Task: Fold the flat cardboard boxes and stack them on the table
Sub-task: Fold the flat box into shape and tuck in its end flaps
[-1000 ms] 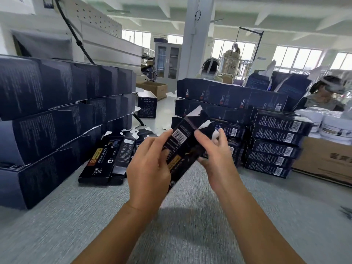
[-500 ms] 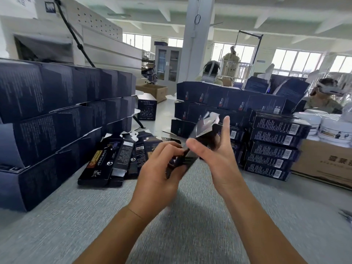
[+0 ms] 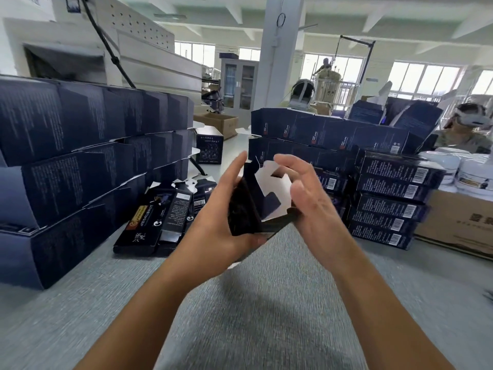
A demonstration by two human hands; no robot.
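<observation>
– Above the table (image 3: 240, 329), in mid-air in front of me, is the box (image 3: 245, 209): half opened, tilted, its white inner flap (image 3: 274, 188) showing.
– Who's got it?
– My left hand (image 3: 221, 228) grasps it from below and along its left wall, thumb up the side. My right hand (image 3: 312, 201) is spread, fingers loosely bent, at the box's right edge. It's blurred, so I can't tell whether it presses or only brushes.
– So what worries you?
– It's a one-handed hold on a thin sleeve. If the right hand pushes the flap in while the left squeezes, I reckon a wall buckles or a crease forms off the score line. If the left loosens instead, the box could slip and drop to the table.
– And the tab?
– That notched flap looks easy to tear, or to tuck outside the wall. Either way the end could pop open once it's stacked.
– Anything nearby at risk?
– The flat boxes (image 3: 157, 220) lie just beyond my left hand. A left stack (image 3: 80, 156) and a right stack (image 3: 386, 198) of folded boxes stand either side. I'd judge a wide swing while placing could knock a column askew, and the left stack has loose flaps sticking out to catch on.
</observation>
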